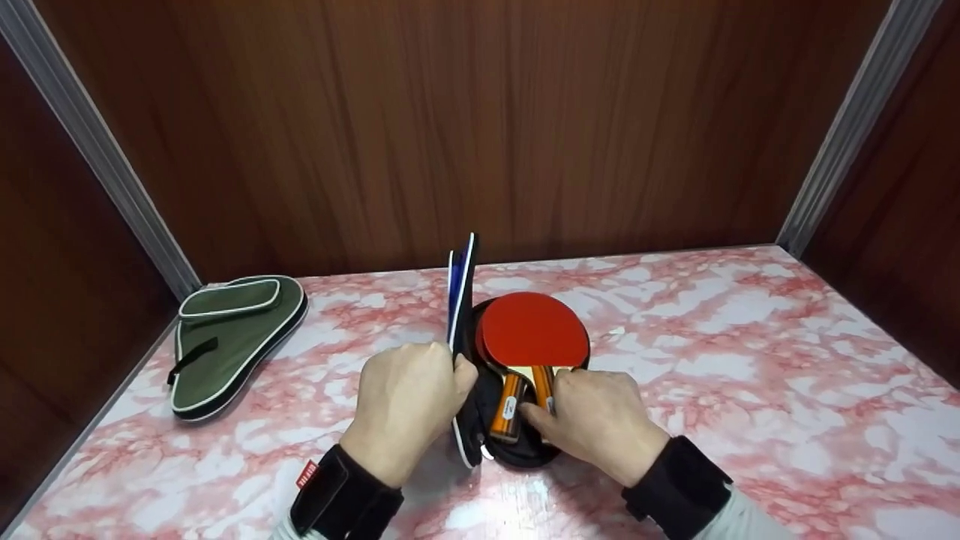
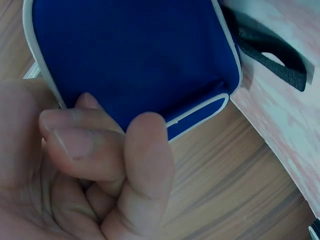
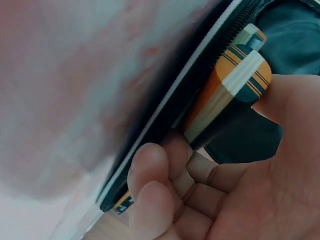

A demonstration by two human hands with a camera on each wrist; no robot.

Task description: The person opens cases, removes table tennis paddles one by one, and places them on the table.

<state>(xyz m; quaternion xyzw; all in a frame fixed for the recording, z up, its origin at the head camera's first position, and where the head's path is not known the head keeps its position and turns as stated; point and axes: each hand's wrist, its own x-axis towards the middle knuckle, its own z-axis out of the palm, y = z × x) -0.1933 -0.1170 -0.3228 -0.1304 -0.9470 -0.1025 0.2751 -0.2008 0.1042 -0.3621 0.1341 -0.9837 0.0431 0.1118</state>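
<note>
The blue paddle case [image 1: 480, 390] lies open at lower centre of the frame on the counter [image 1: 750, 375]. My left hand [image 1: 409, 405] pinches its lid [image 1: 461, 289] upright, keeping the opening clear. My right hand [image 1: 596, 420] grips a paddle handle [image 1: 544, 386] inside. A green case [image 1: 232, 337] rests left.

Two paddles [image 1: 531, 341] lie in the open case [image 1: 480, 390]; another case [image 1: 229, 341] lies left.

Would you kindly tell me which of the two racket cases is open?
The blue case between the hands, its lid held upright over two paddles; the green case lies closed at left.
</note>
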